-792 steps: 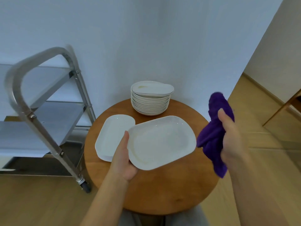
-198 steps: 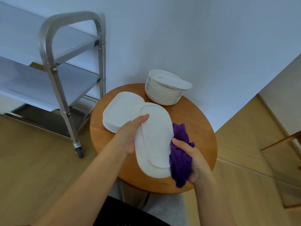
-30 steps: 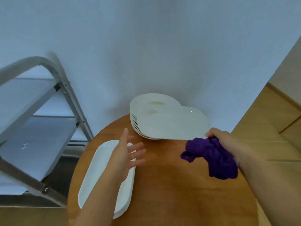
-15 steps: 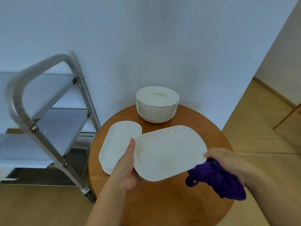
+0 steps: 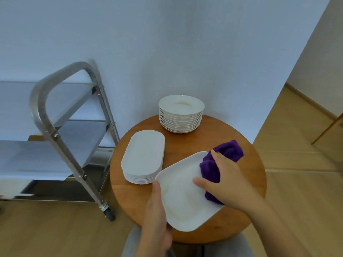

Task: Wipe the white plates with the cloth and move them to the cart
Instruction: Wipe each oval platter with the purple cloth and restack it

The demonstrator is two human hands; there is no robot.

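My left hand (image 5: 156,217) grips the near left edge of a white oblong plate (image 5: 182,197), held tilted above the round wooden table (image 5: 185,143). My right hand (image 5: 226,184) holds a bunched purple cloth (image 5: 219,162) and presses it on the plate's right part. A stack of several white oblong plates (image 5: 143,156) lies on the table's left side. A stack of several round white plates (image 5: 181,114) stands at the back by the wall. The steel cart (image 5: 55,115) with its grey shelves is to the left of the table.
A white wall runs behind the table and cart. Wooden floor (image 5: 297,164) spreads to the right and in front. The cart's caster wheel (image 5: 109,215) stands on the floor near the table's left edge.
My right hand has moved from the plate's right edge, cloth hanging below, onto the plate's upper face with the cloth. The plate has come nearer and lower in view.
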